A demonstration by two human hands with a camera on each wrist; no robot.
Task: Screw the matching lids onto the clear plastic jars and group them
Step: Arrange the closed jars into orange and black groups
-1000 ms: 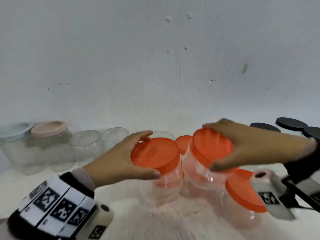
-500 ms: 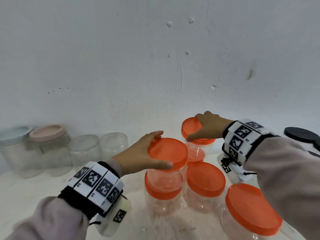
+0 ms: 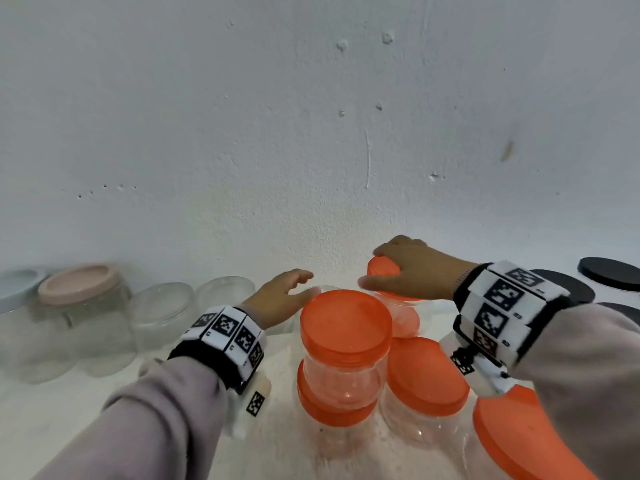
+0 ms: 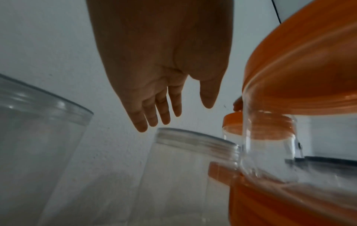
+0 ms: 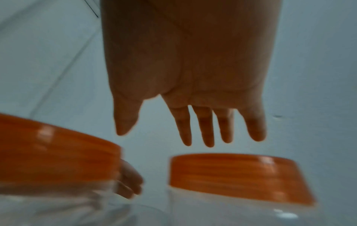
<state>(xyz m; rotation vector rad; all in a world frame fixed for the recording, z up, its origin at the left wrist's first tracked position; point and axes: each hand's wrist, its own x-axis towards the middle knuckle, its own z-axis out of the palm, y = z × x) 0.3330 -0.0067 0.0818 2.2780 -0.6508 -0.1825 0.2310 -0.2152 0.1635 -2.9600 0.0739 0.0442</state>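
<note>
Orange-lidded jars [image 3: 345, 344] bear no readable writing (wristbands [image 3: 227, 329] carry coded squares).

**White table against the wall**

The table [image 3: 69, 420] carries orange-lidded jars [image 3: 424, 393] clustered at centre and near right. Open clear jars [image 3: 162, 311] stand at far left, beside a pink-lidded jar [image 3: 86, 317]. Black lids [image 3: 609, 278] lie at far right.

- large round orange plastic lid [image 3: 526, 441], nearest right: cut off by the head view's bottom edge, partly behind my grey right sleeve [image 3: 588, 393].
- pale blue-lidded clear jar [image 3: 14, 323]: cropped at the left edge.
- flat black round lids [image 3: 609, 278]: cropped at the right edge.
- right wrist view: blurred throughout.
</note>
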